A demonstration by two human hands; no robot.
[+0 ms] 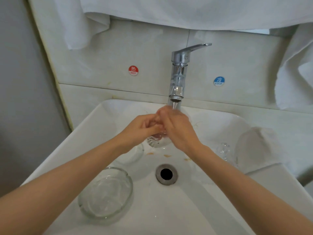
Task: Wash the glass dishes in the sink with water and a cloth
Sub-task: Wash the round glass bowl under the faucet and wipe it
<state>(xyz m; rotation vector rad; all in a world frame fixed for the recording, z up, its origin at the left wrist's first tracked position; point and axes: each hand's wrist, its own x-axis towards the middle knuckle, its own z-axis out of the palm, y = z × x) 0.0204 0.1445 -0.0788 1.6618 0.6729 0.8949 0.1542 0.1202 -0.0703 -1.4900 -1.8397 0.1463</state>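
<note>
Both of my hands meet under the running tap point(177, 72). A small clear glass point(156, 140) hangs between them, mostly hidden, with its lower part showing below my fingers. My left hand point(140, 128) grips it from the left with curled fingers. My right hand point(177, 128) wraps over it from the right, and the water stream lands on that hand. A round glass dish point(105, 194) lies in the white sink point(84, 133) at the front left. Another clear dish point(133, 155) sits under my left wrist. A white cloth point(260, 146) lies on the sink's right side.
A clear glass piece point(223, 150) stands beside the cloth. The drain point(166, 174) is open in the middle, with small orange scraps point(166, 155) above it. White towels point(169, 11) hang over the back wall. Hot point(133, 70) and cold point(219, 81) stickers flank the tap.
</note>
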